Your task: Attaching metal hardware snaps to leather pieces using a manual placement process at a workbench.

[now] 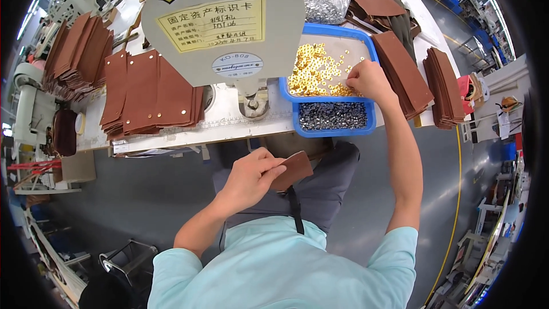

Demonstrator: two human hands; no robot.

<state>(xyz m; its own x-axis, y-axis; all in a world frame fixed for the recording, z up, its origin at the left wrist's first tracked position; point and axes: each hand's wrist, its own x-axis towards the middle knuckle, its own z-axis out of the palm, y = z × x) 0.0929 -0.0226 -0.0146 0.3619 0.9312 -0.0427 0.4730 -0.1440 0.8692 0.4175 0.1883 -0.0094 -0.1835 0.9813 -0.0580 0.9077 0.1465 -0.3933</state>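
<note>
- Nearest are the person's two hands. The left hand (250,177) is closed in a pinch, thumb against fingers, on one brown leather piece (297,170), which juts out to its right above the person's lap (329,191).
- Ahead of the left hand runs the front edge of the surface (279,118); a gap lies between, with the leather piece well apart from that edge.
- Ahead and right of the left hand, two blue trays sit one behind the other. The near tray (334,133), at the front edge, holds dark metal pieces (331,115), too many to count.
- The right hand (369,82) reaches into the far tray (322,99) over its right side, thumb and fingertips drawn together at the gold-coloured rings (311,71), also too many to count. Whether it grips one, I cannot tell.
- Left of the right hand, past the trays, stands one white machine (223,28), its lower end over the surface.
- Just right of the right hand lie two stacks of brown leather strips (403,74), with a narrow gap between them.
- Well left of the right hand, beyond the machine, are leather panels (151,91) in adjoining piles, at least six round studs showing; one more leather heap (80,51) lies farther left.
- Farthest ahead of the right hand is one clear plastic bag (326,7) of metal pieces.
</note>
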